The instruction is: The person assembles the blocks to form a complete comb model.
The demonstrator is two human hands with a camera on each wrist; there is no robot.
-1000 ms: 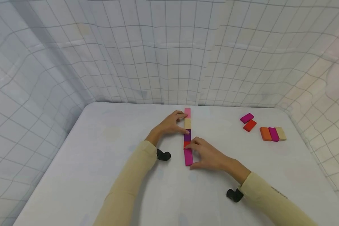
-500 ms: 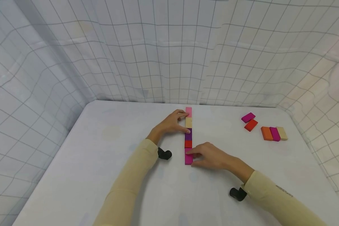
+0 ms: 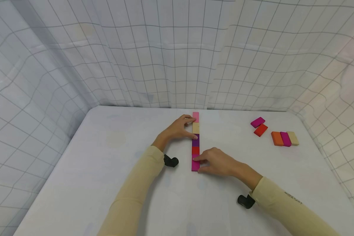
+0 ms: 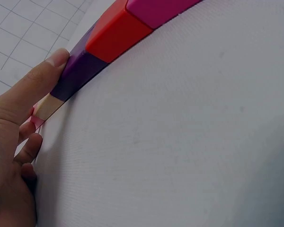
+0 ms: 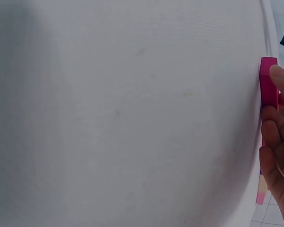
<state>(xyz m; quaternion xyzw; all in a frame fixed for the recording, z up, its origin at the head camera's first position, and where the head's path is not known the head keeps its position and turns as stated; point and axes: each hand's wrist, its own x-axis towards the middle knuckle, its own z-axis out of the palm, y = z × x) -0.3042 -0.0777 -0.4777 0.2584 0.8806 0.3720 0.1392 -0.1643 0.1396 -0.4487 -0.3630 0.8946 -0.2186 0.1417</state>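
Note:
On the white table a straight row of wooden blocks runs away from me: a magenta block (image 3: 195, 166) nearest, then a red block (image 3: 195, 150), a purple block (image 3: 196, 143), a cream block (image 3: 196, 128) and a pink block (image 3: 196, 115) at the far end. My left hand (image 3: 177, 129) rests along the row's left side, its straight thumb on the purple block (image 4: 80, 71) and a fingertip on the pink one. From the right, my right hand (image 3: 218, 161) pinches the magenta block (image 5: 269, 82) between thumb and fingers, partly covering it.
To the right lie a loose magenta block (image 3: 258, 122) and a red block (image 3: 261, 130). Farther right, an orange block (image 3: 277, 138), a magenta block (image 3: 285, 139) and a cream block (image 3: 293, 138) stand side by side. Gridded white curtains (image 3: 188, 65) enclose the table.
My right fingers have slid back from the red block onto the magenta one, uncovering the red. The magenta block has turned slightly into line with the row. My left hand stays put.

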